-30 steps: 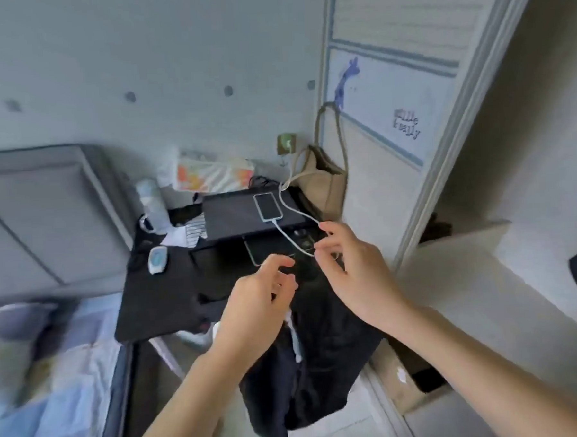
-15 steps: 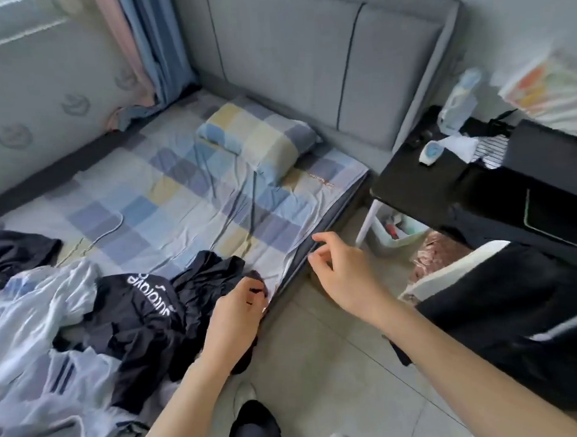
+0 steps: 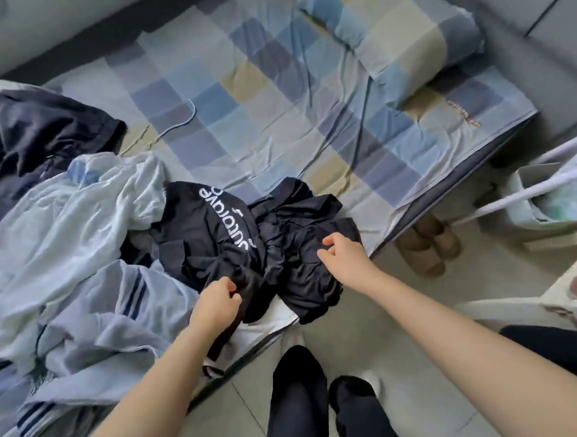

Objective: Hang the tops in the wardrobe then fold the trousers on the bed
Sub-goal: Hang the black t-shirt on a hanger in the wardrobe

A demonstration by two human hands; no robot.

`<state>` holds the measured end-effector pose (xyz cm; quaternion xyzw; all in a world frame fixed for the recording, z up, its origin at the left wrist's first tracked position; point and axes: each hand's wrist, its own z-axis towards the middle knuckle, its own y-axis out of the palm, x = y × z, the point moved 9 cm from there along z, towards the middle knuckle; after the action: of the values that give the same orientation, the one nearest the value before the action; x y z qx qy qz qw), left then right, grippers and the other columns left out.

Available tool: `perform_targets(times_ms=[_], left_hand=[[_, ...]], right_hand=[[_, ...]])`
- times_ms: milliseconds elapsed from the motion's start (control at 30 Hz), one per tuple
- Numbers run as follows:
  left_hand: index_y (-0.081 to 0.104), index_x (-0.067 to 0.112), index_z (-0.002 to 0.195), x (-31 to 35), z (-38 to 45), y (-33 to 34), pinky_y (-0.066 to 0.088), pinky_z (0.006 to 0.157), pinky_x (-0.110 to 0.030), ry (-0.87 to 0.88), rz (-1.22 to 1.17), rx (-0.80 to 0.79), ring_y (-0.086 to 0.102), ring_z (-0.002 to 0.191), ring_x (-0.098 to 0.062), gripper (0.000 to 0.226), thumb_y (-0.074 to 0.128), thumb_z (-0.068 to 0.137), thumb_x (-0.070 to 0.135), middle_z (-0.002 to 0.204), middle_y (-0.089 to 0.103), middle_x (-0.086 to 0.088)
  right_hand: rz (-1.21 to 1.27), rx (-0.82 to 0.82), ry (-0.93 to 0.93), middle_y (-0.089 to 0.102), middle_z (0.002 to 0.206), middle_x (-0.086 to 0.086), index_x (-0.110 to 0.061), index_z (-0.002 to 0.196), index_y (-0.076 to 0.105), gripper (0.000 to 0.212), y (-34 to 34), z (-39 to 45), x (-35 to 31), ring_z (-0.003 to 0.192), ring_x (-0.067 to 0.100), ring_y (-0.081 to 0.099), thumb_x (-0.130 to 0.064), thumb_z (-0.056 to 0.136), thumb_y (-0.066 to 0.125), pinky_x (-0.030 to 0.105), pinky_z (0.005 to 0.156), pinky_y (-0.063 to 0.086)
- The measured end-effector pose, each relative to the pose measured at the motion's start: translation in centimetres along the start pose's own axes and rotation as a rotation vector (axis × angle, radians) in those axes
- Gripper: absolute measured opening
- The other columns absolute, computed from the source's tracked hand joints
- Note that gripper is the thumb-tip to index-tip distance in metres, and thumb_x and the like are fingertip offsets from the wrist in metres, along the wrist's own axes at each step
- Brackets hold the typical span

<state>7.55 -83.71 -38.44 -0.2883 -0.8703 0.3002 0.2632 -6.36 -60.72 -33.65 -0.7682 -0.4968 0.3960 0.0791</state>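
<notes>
The bed (image 3: 274,95) fills most of the view, spread with a checked sheet in blue, grey and yellow, and a pillow (image 3: 394,29) in the same check lies near its head, against a grey padded headboard (image 3: 537,8). Across the left side of the bed sprawls a heap of pale blue clothing (image 3: 75,263) with dark stripes, and beyond it lies a dark navy garment (image 3: 32,135). At the near edge of the bed sits a crumpled black garment (image 3: 221,235) with white lettering (whether it is a top or trousers cannot be told), partly hanging over the side toward the tiled floor (image 3: 419,311). The left hand (image 3: 215,305) is curled tight on a fold at the garment's near edge, pinching the cloth. The right hand (image 3: 344,257) is also curled, its fingers closed on the black fabric further to the right. A pair of brown slippers (image 3: 429,244) sits on the floor just beside the bed, and a thin white cable (image 3: 178,122) lies on the sheet.
</notes>
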Motion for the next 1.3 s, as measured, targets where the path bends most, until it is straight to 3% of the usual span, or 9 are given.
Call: perform_targets(times_ms=[200,333,500,633,767,933,1067,1167,1300], left_hand=[[0.051,0.012,0.127,0.1,10.1,7.2,0.045,0.094,-0.04,0.121,0.092,-0.063,0.05,0.119,-0.029,0.037,0.051,0.09,0.016,0.131,0.053,-0.008],[0.046,0.012,0.139,4.5,13.9,11.4,0.047,0.095,-0.037,0.425,0.392,0.121,0.047,0.129,-0.03,0.059,0.066,0.083,0.01,0.141,0.049,-0.006],[-0.008,0.018,0.155,6.6,17.7,18.0,0.0,0.121,-0.047,0.587,0.786,-0.046,-0.009,0.15,-0.028,0.065,0.032,0.104,0.019,0.164,-0.008,-0.005],[0.0,0.018,0.156,6.5,19.3,19.2,-0.003,0.119,-0.057,0.58,0.939,-0.078,0.006,0.149,-0.034,0.061,0.032,0.104,0.02,0.156,0.026,-0.011],[0.057,0.011,0.123,6.6,20.4,17.8,-0.001,0.117,-0.061,0.445,1.02,-0.123,0.042,0.124,-0.031,0.031,0.047,0.094,0.008,0.113,0.063,-0.004],[0.057,0.017,0.1,6.4,21.8,12.7,0.033,0.099,-0.041,0.214,0.466,-0.004,0.058,0.109,-0.029,0.019,0.044,0.099,0.03,0.109,0.064,-0.004],[0.044,0.01,0.068,3.6,21.2,6.2,0.047,0.067,-0.035,0.001,-0.216,0.213,0.064,0.074,-0.032,0.034,0.05,0.095,0.029,0.067,0.054,-0.005],[0.051,0.007,0.074,1.8,19.5,3.7,0.04,0.054,-0.028,-0.087,-0.453,0.301,0.069,0.056,-0.019,0.024,0.048,0.095,0.019,0.064,0.059,-0.008],[0.061,0.01,0.105,0.7,17.4,4.2,0.042,0.058,-0.028,-0.113,-0.702,0.261,0.074,0.072,-0.016,0.015,0.049,0.096,0.013,0.074,0.073,-0.003]], right_hand=[[-0.137,-0.062,0.11,0.052,0.128,0.013,-0.006,0.134,0.04,0.05,7.0,12.7,5.7,0.111,0.029,0.054,-0.036,0.096,0.052,0.034,0.087,0.044],[-0.302,-0.139,0.219,0.045,0.137,0.02,0.001,0.137,0.033,0.066,10.7,18.8,11.2,0.121,0.036,0.048,-0.044,0.094,0.054,0.041,0.098,0.043],[-0.425,-0.266,0.153,0.043,0.142,0.009,-0.016,0.146,0.026,0.073,16.0,21.9,15.7,0.13,0.036,0.037,-0.047,0.089,0.059,0.043,0.104,0.036],[-0.464,-0.354,0.145,0.045,0.137,0.016,-0.02,0.145,0.025,0.062,19.2,20.8,16.7,0.13,0.036,0.034,-0.036,0.094,0.055,0.047,0.106,0.032],[-0.495,-0.219,0.142,0.051,0.129,0.015,-0.014,0.135,0.027,0.049,17.4,20.8,18.2,0.123,0.034,0.04,-0.032,0.097,0.052,0.047,0.098,0.04],[-0.498,-0.165,0.249,0.038,0.134,0.017,-0.016,0.133,0.031,0.05,15.4,21.5,21.3,0.121,0.038,0.037,-0.036,0.094,0.056,0.04,0.098,0.036],[-0.467,-0.122,0.125,0.038,0.117,0.005,-0.02,0.115,0.044,0.015,16.3,21.5,21.8,0.109,0.028,0.038,-0.025,0.1,0.044,0.032,0.085,0.038],[-0.165,-0.055,0.123,0.035,0.106,0.001,-0.016,0.105,0.049,0.008,15.4,20.7,20.5,0.102,0.027,0.045,-0.017,0.099,0.044,0.031,0.08,0.036],[0.373,-0.06,0.083,0.04,0.074,0.002,-0.016,0.075,0.041,0.021,10.9,17.3,14.9,0.071,0.018,0.039,-0.009,0.091,0.051,0.031,0.061,0.027]])
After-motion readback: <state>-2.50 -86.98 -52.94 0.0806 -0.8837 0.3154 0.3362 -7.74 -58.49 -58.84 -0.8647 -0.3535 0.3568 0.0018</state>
